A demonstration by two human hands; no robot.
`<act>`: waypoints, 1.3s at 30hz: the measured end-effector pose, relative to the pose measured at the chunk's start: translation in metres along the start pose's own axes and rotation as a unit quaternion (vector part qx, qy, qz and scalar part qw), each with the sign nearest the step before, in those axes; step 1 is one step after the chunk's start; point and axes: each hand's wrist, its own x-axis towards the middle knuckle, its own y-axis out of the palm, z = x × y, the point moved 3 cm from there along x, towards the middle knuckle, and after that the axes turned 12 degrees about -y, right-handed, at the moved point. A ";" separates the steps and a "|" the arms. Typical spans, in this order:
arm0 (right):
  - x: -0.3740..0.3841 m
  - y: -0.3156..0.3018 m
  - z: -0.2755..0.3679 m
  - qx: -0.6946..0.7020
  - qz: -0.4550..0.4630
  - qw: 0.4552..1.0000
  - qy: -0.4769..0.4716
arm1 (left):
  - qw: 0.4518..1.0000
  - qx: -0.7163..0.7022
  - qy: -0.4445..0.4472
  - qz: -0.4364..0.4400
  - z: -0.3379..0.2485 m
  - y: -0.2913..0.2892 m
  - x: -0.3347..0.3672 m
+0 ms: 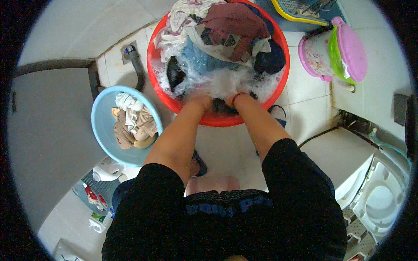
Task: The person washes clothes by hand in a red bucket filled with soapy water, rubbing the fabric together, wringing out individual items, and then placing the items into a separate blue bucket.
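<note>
A large red basin (285, 82) holds sudsy water and a heap of wet laundry. My left hand (203, 99) and my right hand (235, 96) reach down into the near side of it, under foam and splashing water that hide the fingers. Dark cloth (222, 105) lies in the water between my wrists. Just beyond my hands is soaked blue cloth (200, 58). A maroon garment (235, 24) tops the pile, with white patterned cloth (174, 32) at its left and navy cloth (271, 58) at its right.
Left of the red basin stands a light blue basin (96, 115) with beige and white clothes (136, 119). A grey drain hose (138, 67) runs behind it. A lidded pink bin (353, 52) stands at right, near a blue-and-yellow tray (300, 17). White bottles (108, 169) are at lower left.
</note>
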 end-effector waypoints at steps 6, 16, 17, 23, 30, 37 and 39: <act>-0.044 -0.017 0.016 0.099 -0.092 0.989 -0.065 | 0.984 -0.053 0.118 -0.120 0.003 -0.030 -0.047; -0.184 -0.157 0.122 0.316 -0.365 0.862 -0.153 | 0.671 -0.697 0.205 -0.147 0.017 -0.153 -0.191; -0.189 -0.163 0.126 0.346 -0.368 0.842 -0.189 | 0.752 -0.630 0.141 -0.131 0.026 -0.152 -0.187; -0.156 -0.117 0.107 -0.156 -0.358 0.920 -0.007 | 0.933 -0.243 0.013 -0.266 0.028 -0.076 -0.115; -0.066 -0.023 0.042 -0.064 -0.215 0.973 0.054 | 0.989 0.084 0.106 -0.053 -0.008 0.037 -0.006; -0.006 0.006 0.010 -0.015 -0.173 0.981 0.081 | 0.987 0.018 0.149 0.063 0.001 0.032 0.028; -0.007 0.006 0.008 0.084 -0.101 0.986 0.102 | 0.975 0.104 0.157 0.115 0.002 0.020 0.021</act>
